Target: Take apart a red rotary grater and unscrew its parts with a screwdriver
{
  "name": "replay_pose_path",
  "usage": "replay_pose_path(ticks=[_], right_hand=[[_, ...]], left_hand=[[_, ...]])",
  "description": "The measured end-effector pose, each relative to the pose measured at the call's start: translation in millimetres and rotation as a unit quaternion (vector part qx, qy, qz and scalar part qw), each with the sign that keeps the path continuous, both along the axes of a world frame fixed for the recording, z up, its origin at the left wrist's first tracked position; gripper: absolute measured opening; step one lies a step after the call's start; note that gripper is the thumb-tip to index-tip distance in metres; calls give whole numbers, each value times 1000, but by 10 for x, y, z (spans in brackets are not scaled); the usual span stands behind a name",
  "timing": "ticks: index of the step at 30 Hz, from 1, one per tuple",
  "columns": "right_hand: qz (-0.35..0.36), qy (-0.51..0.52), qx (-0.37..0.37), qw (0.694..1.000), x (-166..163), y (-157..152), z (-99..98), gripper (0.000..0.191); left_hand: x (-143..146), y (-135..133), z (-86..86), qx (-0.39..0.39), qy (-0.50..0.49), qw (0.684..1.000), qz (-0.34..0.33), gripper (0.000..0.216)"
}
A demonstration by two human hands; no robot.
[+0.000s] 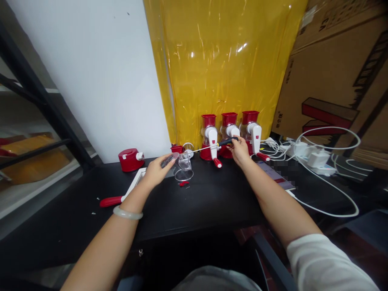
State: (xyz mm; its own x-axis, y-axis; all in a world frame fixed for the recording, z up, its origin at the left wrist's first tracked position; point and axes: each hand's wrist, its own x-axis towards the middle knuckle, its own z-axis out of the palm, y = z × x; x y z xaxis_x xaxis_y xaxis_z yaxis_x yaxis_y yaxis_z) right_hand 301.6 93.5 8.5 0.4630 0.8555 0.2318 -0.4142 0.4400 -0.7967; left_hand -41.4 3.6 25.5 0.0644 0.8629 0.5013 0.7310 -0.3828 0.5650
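My right hand [239, 151] is closed round the black handle of a long screwdriver [226, 142], whose metal shaft points left. Its tip reaches a clear plastic part [184, 162], possibly a grater's housing. My left hand [159, 169] is closed on a see-through plastic piece that looks continuous with this part, though its exact shape is unclear. Below lies a small red piece [183, 184]. Just behind stand a metal grater drum [188, 148] and a small red part [177, 149]. Left of my left hand are a red base [131, 160] and a white crank with a red handle [111, 201].
Three red-and-white rotary graters [209, 137] stand along the back by a yellow plastic curtain [224, 60]. At right, a tablet [280, 180], white chargers [318, 158] and looping cables lie on the black table [194, 214]. Cardboard boxes [336, 72] rise behind them.
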Motion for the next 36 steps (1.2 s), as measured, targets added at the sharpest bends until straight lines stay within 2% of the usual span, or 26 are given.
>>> replay_pose_path(ticks=[6, 12, 16, 20, 24, 31, 36], right_hand=[[56, 30, 30, 998, -4, -28, 15, 26], [96, -4, 56, 994, 12, -39, -18, 27], [41, -54, 23, 997, 17, 8, -46, 20], [-42, -139, -18, 989, 48, 44, -75, 37], [-66, -186, -18, 980, 68, 27, -83, 43], [-30, -107, -8, 994, 18, 7, -60, 35], [25, -46, -8, 999, -6, -42, 9, 32]], left_hand=[[6, -9, 6, -1, -6, 1000, -9, 56], [-2, 0, 8, -4, 2, 1000, -2, 56], [-1, 2, 3, -1, 4, 1000, -4, 57], [-2, -3, 2, 1, 5, 1000, -2, 56], [-3, -5, 3, 2, 7, 1000, -2, 56], [-11, 15, -12, 6, 4, 1000, -6, 55], [-15, 11, -10, 7, 6, 1000, -9, 55]])
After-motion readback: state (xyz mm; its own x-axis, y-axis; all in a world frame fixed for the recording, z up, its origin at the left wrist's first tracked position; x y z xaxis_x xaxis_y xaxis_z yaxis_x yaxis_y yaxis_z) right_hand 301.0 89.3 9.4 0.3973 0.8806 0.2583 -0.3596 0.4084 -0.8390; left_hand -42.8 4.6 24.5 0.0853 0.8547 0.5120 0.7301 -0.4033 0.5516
